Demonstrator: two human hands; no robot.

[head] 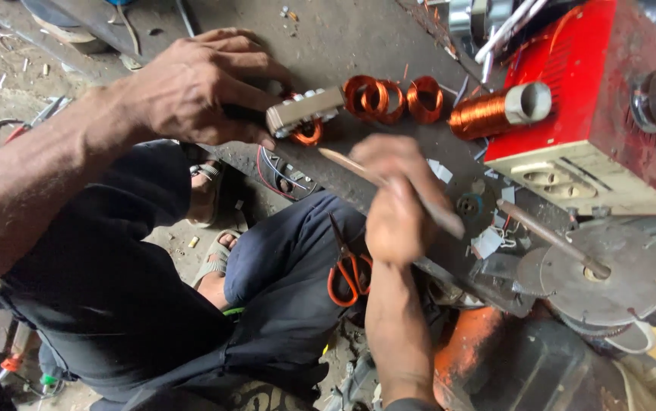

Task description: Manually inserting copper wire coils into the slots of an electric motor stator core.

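Observation:
My left hand [195, 87] grips a small metal core [303, 111] with copper wire coils at its underside, pressed against a dark workbench [343, 34]. More copper coils [392, 99] trail from the core to the right. My right hand [395, 202] holds a thin wooden stick [343, 161] like a pen, its tip pointing up-left toward the core but a little short of it. A spool of copper wire [495, 110] on a pale tube lies past the coils.
A red and cream machine [601, 114] stands at the right. A round metal disc with a rod [605, 274] sits below it. Orange-handled scissors [347, 274] rest on my lap. Sandalled feet [210, 228] show on the dirty floor.

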